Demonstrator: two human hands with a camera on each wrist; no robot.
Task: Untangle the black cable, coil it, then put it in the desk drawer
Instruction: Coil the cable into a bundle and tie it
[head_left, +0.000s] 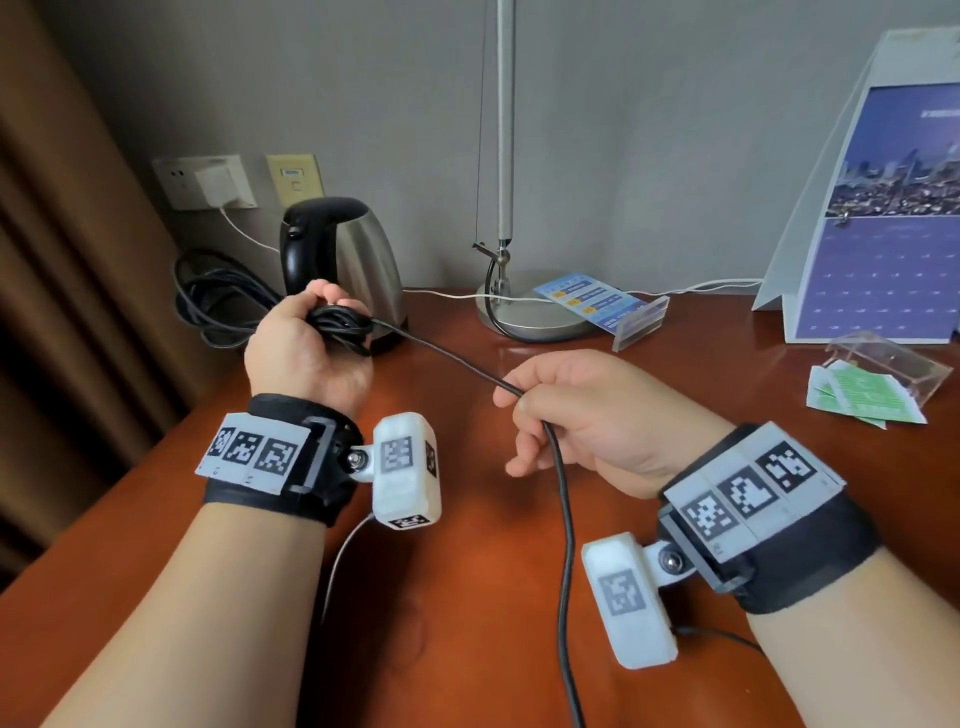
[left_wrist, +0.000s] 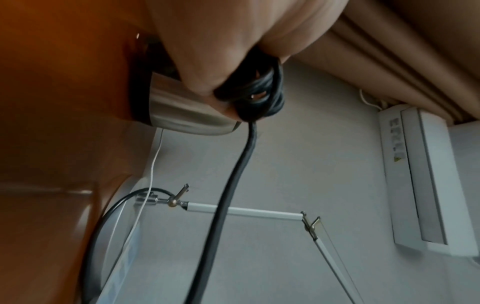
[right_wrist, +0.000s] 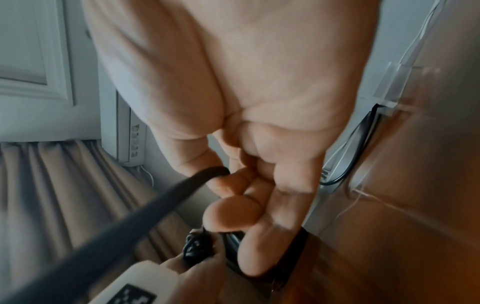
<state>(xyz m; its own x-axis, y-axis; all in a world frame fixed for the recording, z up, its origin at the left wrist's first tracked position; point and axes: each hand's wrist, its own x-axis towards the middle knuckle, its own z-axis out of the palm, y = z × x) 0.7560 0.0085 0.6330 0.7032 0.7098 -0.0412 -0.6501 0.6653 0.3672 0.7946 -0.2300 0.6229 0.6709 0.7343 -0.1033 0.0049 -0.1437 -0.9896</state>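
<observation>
While bunched in left hand (head_left: 306, 353) curled fingers, black cable (head_left: 441, 353) runs slanting down-right, pinched by right hand (head_left: 587, 415) fingertips, then drops below toward the viewer.

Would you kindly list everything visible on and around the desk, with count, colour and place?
Cable: one, black, bundled in the left hand, running through the right hand and off the near edge.
Kettle: one, steel with black handle, back left.
Lamp: one, silver, back centre.
Charger: one, white, in the wall socket.
Leaflet holder: one, clear, beside the lamp base.
Calendar: one, purple, back right.
Clear box: one, right edge.
Packets: several, green, beside the box.
Desk: one, reddish-brown.
Left hand: grips the bundle.
Right hand: pinches the cable.
</observation>
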